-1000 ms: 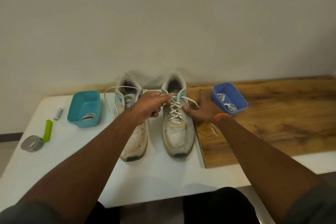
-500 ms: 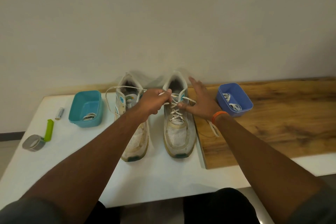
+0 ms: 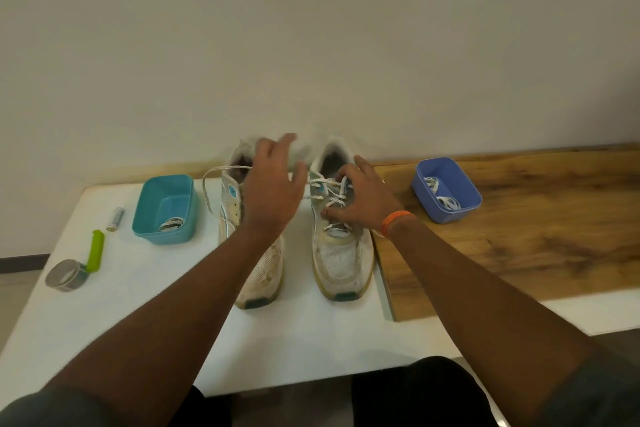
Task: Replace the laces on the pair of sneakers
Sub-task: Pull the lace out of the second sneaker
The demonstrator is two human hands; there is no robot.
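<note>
A white table (image 3: pixel 121 315) is carrying everything, and the right sneaker (image 3: pixel 341 246) standing near its far edge serves as the landmark. Just beside that sneaker, on the side away from its partner, a wooden board (image 3: pixel 519 239) is lying flat, reaching off toward the frame's edge. The left sneaker (image 3: pixel 256 270) is standing just beside the landmark on its other side, parallel, toes pointing toward the person. Its upper eyelets are showing bare, and one lace (image 3: pixel 207 198) is looping out of its collar away from the landmark.

The left hand (image 3: pixel 272 191) is hovering over the left sneaker's throat with fingers spread and nothing in its grasp. The right hand (image 3: pixel 363 204), wearing an orange wristband (image 3: pixel 396 220), is resting on the landmark's laced throat, its fingertips (image 3: pixel 343 175) pressing among the crossed white laces (image 3: pixel 329 191); whether they are pinching a strand, I cannot tell.

A blue tub (image 3: pixel 446 192) is sitting on the board beyond the right hand, holding coiled white laces. A teal tub (image 3: pixel 164 208) is sitting past the left sneaker, a bundled lace inside. Farther out that way a roll of grey tape (image 3: pixel 65 274) is touching a green tool (image 3: pixel 96 250), and a small battery (image 3: pixel 115 218) is lying between them and the teal tub.
</note>
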